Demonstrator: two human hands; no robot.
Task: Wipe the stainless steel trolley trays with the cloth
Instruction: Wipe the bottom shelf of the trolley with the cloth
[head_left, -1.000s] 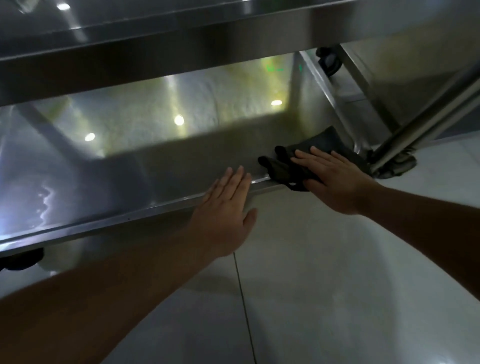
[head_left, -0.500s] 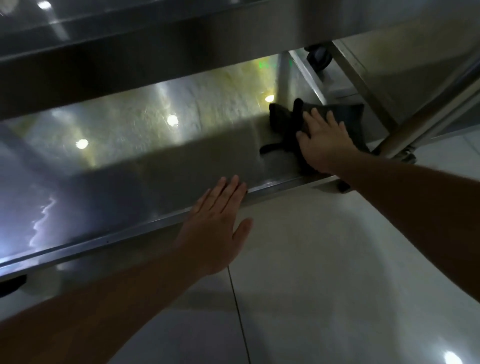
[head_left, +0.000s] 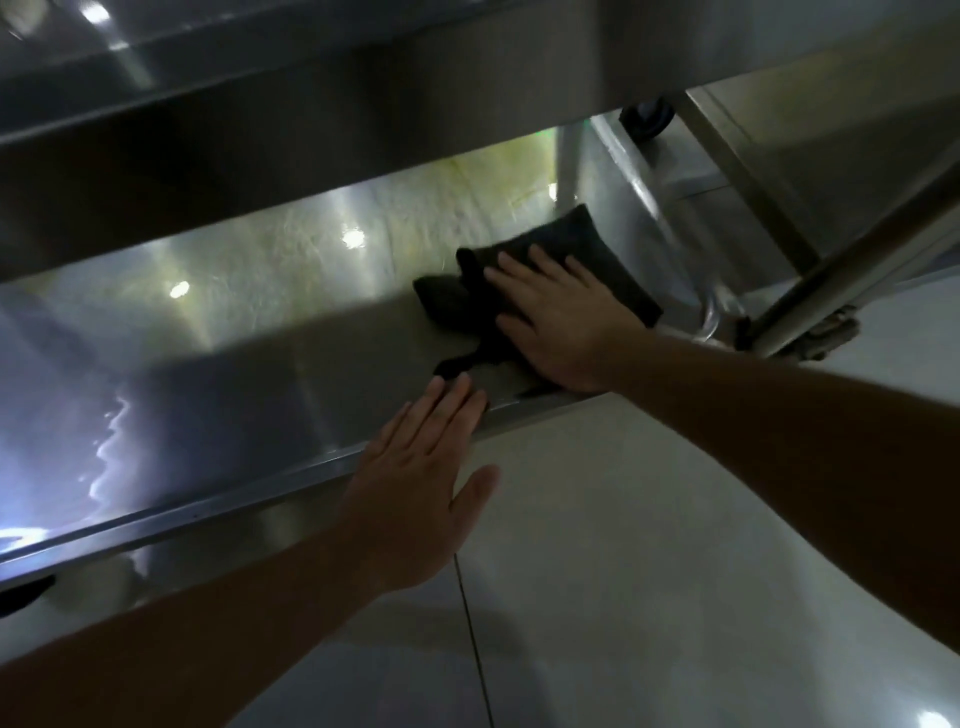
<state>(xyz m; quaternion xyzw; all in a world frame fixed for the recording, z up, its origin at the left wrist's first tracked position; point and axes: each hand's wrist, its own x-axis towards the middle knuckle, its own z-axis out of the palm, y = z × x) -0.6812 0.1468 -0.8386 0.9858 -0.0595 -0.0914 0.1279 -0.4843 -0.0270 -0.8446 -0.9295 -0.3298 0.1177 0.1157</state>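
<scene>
Head view: one dark cloth (head_left: 566, 265) on lower trolley tray (head_left: 249, 374), right end. Right hand (head_left: 563, 322) flat on cloth, fingers straight. Left hand (head_left: 421, 478) flat on the tray's near rim. Two trays visible; upper tray (head_left: 311, 104) overhead. No legible writing.

Pale glossy floor tiles (head_left: 649, 545); dim room; reflected lamp glints.

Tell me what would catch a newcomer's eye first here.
Probably the right hand pressing a dark cloth flat on the lower tray, near its right end. Next, the left hand resting open on the tray's front rim, and bright light reflections across the steel.
</scene>
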